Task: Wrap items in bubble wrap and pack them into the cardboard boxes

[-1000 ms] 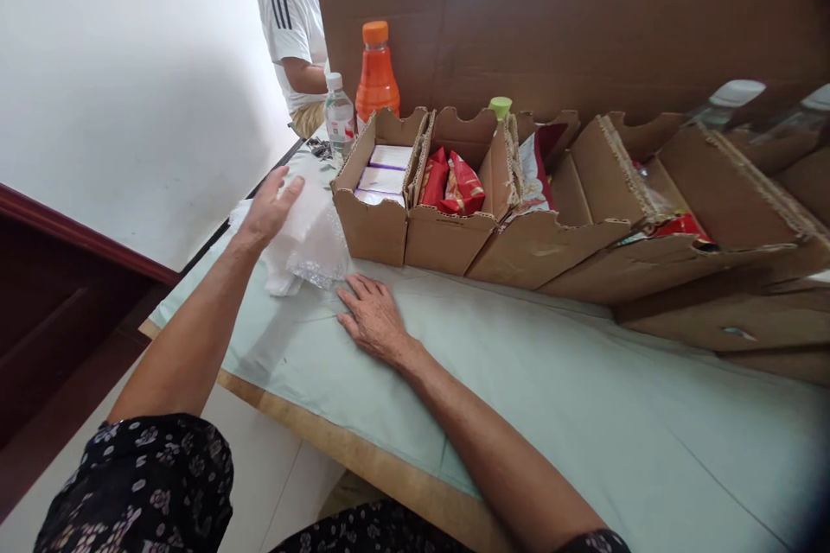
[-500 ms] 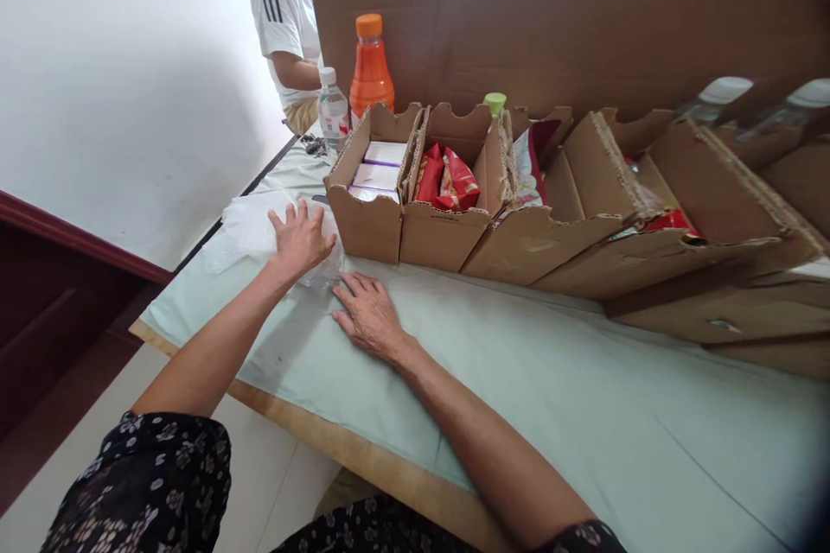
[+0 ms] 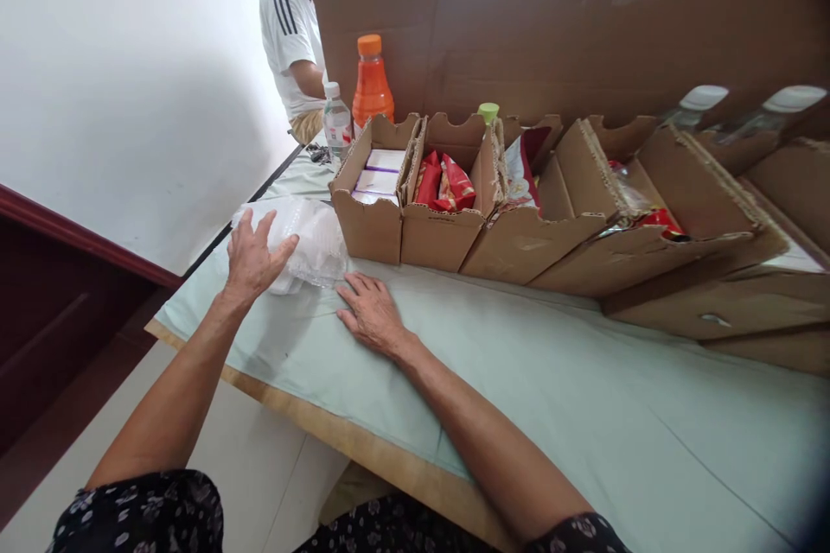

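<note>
My left hand is spread open with its fingers against the near side of a crumpled clear plastic bag on the pale green table cover. My right hand lies flat, palm down, on the cover just right of the bag and holds nothing. Directly behind the bag stands a cardboard box with white packets, and beside that a box with red snack packets.
A row of open cardboard boxes runs to the right in front of a tall cardboard wall. An orange drink bottle and a water bottle stand behind the left box. Another person in a white shirt sits at the far end.
My left hand drew back from on top of the bag to its near left side, fingers spread. The bag now lies bunched next to the first box. My right hand stayed flat in place.
</note>
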{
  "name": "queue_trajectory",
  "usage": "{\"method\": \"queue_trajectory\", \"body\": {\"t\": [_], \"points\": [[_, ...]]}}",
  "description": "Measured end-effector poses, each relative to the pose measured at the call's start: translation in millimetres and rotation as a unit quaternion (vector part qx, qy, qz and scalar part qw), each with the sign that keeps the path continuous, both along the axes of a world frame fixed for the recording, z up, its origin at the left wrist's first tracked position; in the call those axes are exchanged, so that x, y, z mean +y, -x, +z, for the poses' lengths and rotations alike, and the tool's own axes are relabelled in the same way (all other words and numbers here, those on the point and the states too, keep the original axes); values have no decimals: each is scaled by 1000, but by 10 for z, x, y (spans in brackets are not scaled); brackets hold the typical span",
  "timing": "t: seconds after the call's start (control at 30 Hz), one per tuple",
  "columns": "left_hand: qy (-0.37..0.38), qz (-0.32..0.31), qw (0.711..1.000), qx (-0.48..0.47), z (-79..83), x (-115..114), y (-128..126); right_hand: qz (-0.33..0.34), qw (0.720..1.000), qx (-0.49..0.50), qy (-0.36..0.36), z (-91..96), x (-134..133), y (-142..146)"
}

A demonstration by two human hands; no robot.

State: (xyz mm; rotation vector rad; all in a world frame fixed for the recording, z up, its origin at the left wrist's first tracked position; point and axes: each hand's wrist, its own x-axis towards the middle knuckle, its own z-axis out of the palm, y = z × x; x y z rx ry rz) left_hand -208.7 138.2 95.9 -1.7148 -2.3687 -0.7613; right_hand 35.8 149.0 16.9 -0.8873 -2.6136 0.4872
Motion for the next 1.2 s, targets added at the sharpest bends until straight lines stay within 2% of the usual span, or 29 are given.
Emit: {"method": "queue_trajectory", "body": {"t": [0.1, 0.17, 0.3, 0.4, 0.5, 0.63, 0.77, 0.83, 0.9, 1.0, 1.07, 1.13, 1.2], "points": [[52, -9, 999, -7, -152, 20, -71, 1, 1000, -1, 6, 14, -8, 6], [61, -8, 998, -11, -191, 33, -126, -1, 1000, -1, 10, 28, -5, 14], [-7, 6, 1000, 4, -135, -53, -224, -3, 1000, 1, 27, 87, 5, 6], [-56, -23, 998, 25, -76, -157, -285, 4, 999, 3, 44, 173, -96, -110], [-74, -67, 994, 35, -45, -200, -340, 6, 999, 18, 50, 250, -388, -419], [-106, -115, 988, 21, -25, -264, -535, -28, 998, 49, 36, 215, -956, -1174], [-104, -233, 967, 13, -129, -459, -1026, -162, 986, 25, 18, 85, -1364, -2077], [-76, -304, 950, 9, -250, -542, -1389, -227, 974, 7, 4, 70, -1391, -2465], [-52, -359, 932, 6, -397, -575, -1806, -278, 961, -11, -11, 100, -1283, -2765], [-2, -398, 917, 23, -618, -540, -2408, -346, 937, -51, -19, 165, -988, -3037], [46, -409, 909, 55, -747, -514, -2691, -382, 920, -86, -8, 173, -832, -3129], [84, -419, 899, 98, -859, -525, -2831, -393, 912, -117, 1, 134, -792, -3192], [93, -425, 890, 137, -951, -578, -2836, -386, 912, -134, 0, 62, -887, -3245]]}}
